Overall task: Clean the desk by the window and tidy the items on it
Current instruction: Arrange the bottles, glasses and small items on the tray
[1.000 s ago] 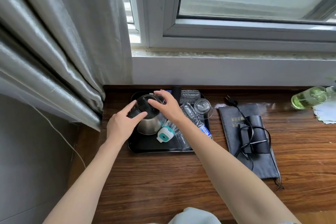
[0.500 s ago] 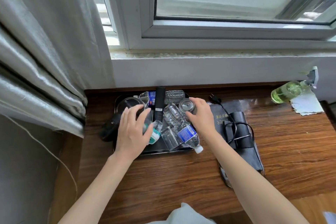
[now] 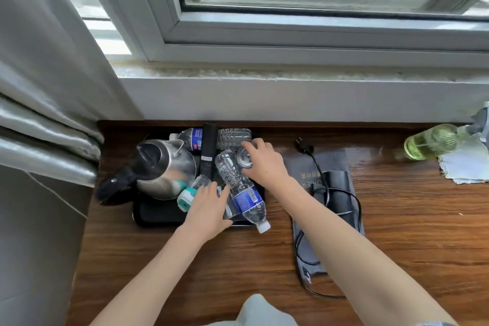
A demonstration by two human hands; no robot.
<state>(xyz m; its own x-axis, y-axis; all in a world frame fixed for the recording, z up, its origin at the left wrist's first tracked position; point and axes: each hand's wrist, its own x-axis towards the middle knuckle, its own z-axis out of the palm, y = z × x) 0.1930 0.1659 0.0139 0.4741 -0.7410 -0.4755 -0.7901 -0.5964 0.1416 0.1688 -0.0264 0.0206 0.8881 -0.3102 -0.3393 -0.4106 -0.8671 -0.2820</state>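
Two hands work over the black tray [image 3: 158,216]. Our right hand [image 3: 260,164] curls its fingers round a small upturned glass [image 3: 244,157] at the tray's right rear. Our left hand [image 3: 209,206] lies with fingers straight on a clear glass beside a teal-capped item [image 3: 186,197]. Between the hands a water bottle [image 3: 242,190] lies on its side, cap toward us. The steel kettle [image 3: 161,167] stands at the tray's left. Right of the tray, a grey pouch [image 3: 330,193] carries a black corded device; a green spray bottle [image 3: 430,141] lies at the far right of the wooden desk [image 3: 423,233].
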